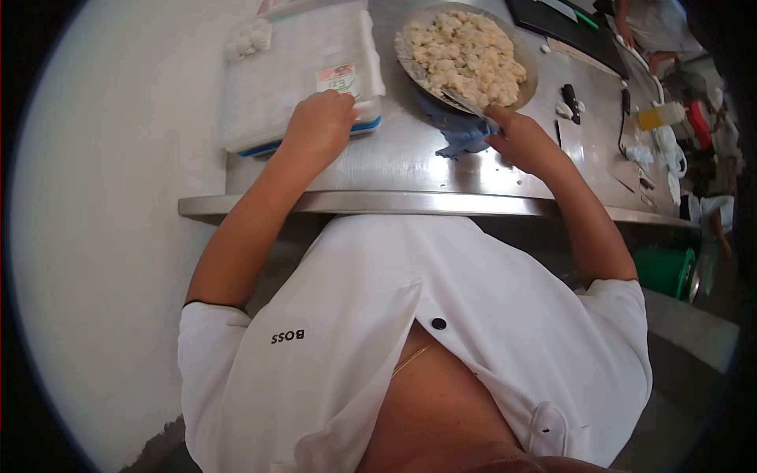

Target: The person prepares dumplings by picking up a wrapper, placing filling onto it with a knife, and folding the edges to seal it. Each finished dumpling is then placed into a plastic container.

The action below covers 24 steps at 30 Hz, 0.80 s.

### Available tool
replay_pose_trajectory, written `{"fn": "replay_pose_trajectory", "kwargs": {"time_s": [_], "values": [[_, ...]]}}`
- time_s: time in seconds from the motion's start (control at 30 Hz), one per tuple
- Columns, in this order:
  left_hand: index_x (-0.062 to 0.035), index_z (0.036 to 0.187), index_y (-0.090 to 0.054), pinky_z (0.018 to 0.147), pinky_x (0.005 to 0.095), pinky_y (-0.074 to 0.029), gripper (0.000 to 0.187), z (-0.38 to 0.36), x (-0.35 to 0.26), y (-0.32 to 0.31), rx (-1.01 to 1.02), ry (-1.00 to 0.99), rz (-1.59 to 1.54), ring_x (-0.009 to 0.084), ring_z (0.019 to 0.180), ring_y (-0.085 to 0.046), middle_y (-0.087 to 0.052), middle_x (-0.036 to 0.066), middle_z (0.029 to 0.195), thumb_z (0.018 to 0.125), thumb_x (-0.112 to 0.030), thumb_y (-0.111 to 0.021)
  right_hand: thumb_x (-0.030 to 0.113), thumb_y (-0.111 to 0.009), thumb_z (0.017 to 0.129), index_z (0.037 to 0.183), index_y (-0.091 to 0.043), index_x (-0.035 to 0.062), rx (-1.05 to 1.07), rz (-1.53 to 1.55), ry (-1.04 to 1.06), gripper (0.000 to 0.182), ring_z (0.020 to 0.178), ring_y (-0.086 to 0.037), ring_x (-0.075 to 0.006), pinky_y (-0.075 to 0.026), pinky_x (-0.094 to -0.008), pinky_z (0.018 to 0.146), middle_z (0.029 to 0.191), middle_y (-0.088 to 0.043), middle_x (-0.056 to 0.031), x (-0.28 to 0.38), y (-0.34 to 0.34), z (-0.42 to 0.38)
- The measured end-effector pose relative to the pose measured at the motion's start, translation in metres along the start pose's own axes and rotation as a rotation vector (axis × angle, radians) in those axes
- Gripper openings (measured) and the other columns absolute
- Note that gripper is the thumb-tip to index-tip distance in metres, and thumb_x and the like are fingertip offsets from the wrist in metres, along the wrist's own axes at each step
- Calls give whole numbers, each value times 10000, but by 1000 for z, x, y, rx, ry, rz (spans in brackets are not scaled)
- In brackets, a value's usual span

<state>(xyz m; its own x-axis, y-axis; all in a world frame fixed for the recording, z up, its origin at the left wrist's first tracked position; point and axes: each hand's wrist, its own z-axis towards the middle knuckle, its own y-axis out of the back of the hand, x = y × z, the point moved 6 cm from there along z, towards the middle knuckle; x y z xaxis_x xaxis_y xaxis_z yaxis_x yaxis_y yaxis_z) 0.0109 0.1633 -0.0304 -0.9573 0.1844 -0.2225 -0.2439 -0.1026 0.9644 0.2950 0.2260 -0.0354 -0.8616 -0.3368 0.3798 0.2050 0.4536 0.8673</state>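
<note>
My left hand (323,124) is at the near right corner of a stack of white, cloudy plastic trays (276,87). Its fingers are curled close together beside a small printed label (337,80), and the fingertips are hidden. My right hand (527,140) grips a metal utensil (467,104) whose far end lies at the near rim of a round metal bowl (404,59). Whether it is a fork or a spoon is unclear. Lumpy, pale dough-like food (469,59) fills the bowl. A crumpled blue cloth (461,135) lies under the bowl's near side.
Right of the bowl are a black board (568,35) with a green-handled knife (585,17), a black-handled tool (571,102) and a yellow-filled bottle (661,117). Another person (658,27) stands at the far right. A wall (118,197) borders the steel table (394,169) on the left.
</note>
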Motion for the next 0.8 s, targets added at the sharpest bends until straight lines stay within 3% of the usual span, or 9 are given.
{"fn": "replay_pose_trajectory", "kwargs": {"time_s": [0.2, 0.33, 0.4, 0.43, 0.47, 0.5, 0.57, 0.67, 0.8], "values": [[3, 1019, -684, 799, 413, -509, 235, -2, 6, 14, -108, 44, -154, 362, 879, -636, -672, 186, 973, 909, -198, -630, 53, -505, 882, 1225, -587, 17, 0, -217, 87, 354, 884, -665, -379, -525, -443, 799, 917, -676, -236, 5, -8, 21], [13, 1053, -681, 801, 358, -517, 264, -6, 25, 34, -52, 327, -373, 281, 865, -674, -704, 153, 975, 951, -219, -607, 58, -485, 886, 1194, -614, -5, 179, -196, 35, 340, 866, -664, -390, -518, -453, 797, 880, -675, -244, 37, 29, 4], [17, 1065, -680, 813, 344, -519, 271, -10, 39, 34, -29, 431, -478, 253, 874, -682, -711, 138, 976, 963, -220, -600, 58, -485, 888, 1186, -624, -4, 50, -220, 101, 334, 866, -664, -391, -516, -454, 801, 881, -674, -250, 31, 32, 11], [28, 1090, -667, 849, 362, -517, 285, -11, 47, 34, -108, 424, -773, 242, 912, -672, -702, 131, 1004, 978, -219, -577, 58, -485, 890, 1177, -634, -3, -84, -248, 167, 329, 865, -665, -391, -514, -456, 806, 882, -673, -256, 31, 39, 15], [39, 1114, -653, 884, 381, -516, 300, -12, 51, 34, -189, 414, -1070, 231, 949, -662, -694, 125, 1031, 993, -218, -554, 60, -489, 895, 1198, -631, 2, -58, -230, 120, 340, 900, -660, -396, -511, -449, 834, 935, -668, -270, 27, 37, 22], [39, 1114, -653, 884, 381, -516, 300, -11, 49, 37, -183, 415, -1072, 231, 949, -662, -694, 125, 1031, 993, -218, -554, 60, -489, 895, 1198, -631, 2, -55, -228, 115, 340, 900, -660, -396, -511, -449, 834, 935, -668, -270, 21, 31, 29], [51, 1174, -598, 962, 441, -491, 326, -7, 33, 50, -185, 258, -1899, 254, 1042, -632, -666, 139, 1101, 1015, -218, -503, 68, -499, 901, 1212, -626, 1, 8, -177, 149, 342, 932, -654, -398, -507, -435, 854, 977, -664, -273, 10, 10, 40], [36, 1207, -567, 998, 465, -467, 335, -7, 18, 53, -21, 166, -2193, 259, 1118, -599, -636, 135, 1167, 1025, -229, -472, 79, -510, 906, 1214, -629, 8, 25, -59, 138, 338, 943, -649, -400, -504, -425, 863, 1003, -665, -263, 10, 7, 35], [14, 1231, -550, 1002, 460, -465, 332, -7, -7, 18, 144, 180, -2245, 261, 1128, -600, -628, 128, 1188, 1020, -236, -491, 86, -512, 912, 1211, -631, 8, 18, 25, 213, 331, 934, -651, -399, -503, -419, 864, 1007, -668, -258, 7, 23, 24]]}}
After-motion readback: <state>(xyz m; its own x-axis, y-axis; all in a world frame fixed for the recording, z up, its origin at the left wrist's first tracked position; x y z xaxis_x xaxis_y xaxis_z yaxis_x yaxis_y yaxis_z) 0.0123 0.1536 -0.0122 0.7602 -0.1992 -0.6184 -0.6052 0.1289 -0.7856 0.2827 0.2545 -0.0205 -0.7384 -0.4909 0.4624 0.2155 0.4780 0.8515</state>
